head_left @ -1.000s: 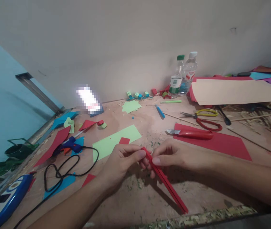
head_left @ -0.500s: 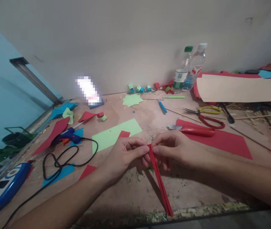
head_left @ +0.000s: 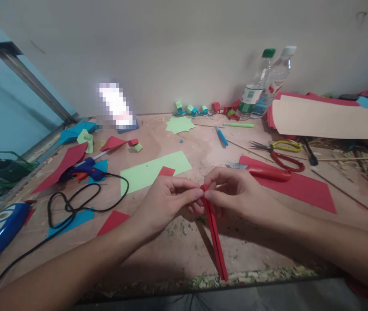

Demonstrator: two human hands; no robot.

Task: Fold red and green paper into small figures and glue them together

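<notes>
Both my hands meet over the middle of the bench, pinching the top end of a folded red paper strip (head_left: pixel 215 239). My left hand (head_left: pixel 174 198) grips its left side between thumb and fingers. On the other side, my right hand (head_left: pixel 232 190) has thumb and forefinger pressed on the same end. The strip slants down toward the bench's front edge, with a lengthwise crease or slit showing. Just beyond my right hand lies a red utility knife (head_left: pixel 270 172), blade out, on a red paper sheet (head_left: pixel 310 192). A pale green sheet (head_left: pixel 138 175) is near my left hand.
At left are a blue glue gun (head_left: pixel 89 168) with a looping black cord (head_left: pixel 73 209). Scissors (head_left: pixel 276 151), a blue pen-like tool (head_left: pixel 222 137) and thin sticks lie at right. Water bottles (head_left: pixel 251 93) stand at the back beside small paper cubes (head_left: pixel 190 110). A bright, blurred screen (head_left: pixel 115 103) leans at back left.
The top end of the red strip now looks bunched or folded between my fingertips, and my right hand has closed nearer to my left. The whole view has shifted slightly.
</notes>
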